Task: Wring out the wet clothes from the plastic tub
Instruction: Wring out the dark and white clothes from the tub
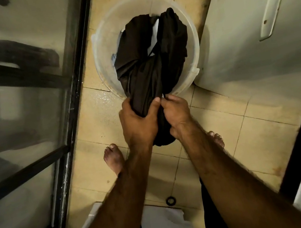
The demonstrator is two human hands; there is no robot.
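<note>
Dark cloth (pixel 149 67), twisted, bunched over tub (pixel 100 48)

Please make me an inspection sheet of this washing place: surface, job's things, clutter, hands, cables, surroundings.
Surface: beige tiled floor, some water drops on it.
Job's things: round translucent plastic tub on the floor; twisted dark wet cloth hangs from the hands into it; pale cloth underneath.
Clutter: small black ring on the floor.
Grippers: left hand and right hand both grip the dark cloth's near end, side by side.
Cables: nothing seen.
Surroundings: dark-framed glass door at left; white appliance with long handle at right.
</note>
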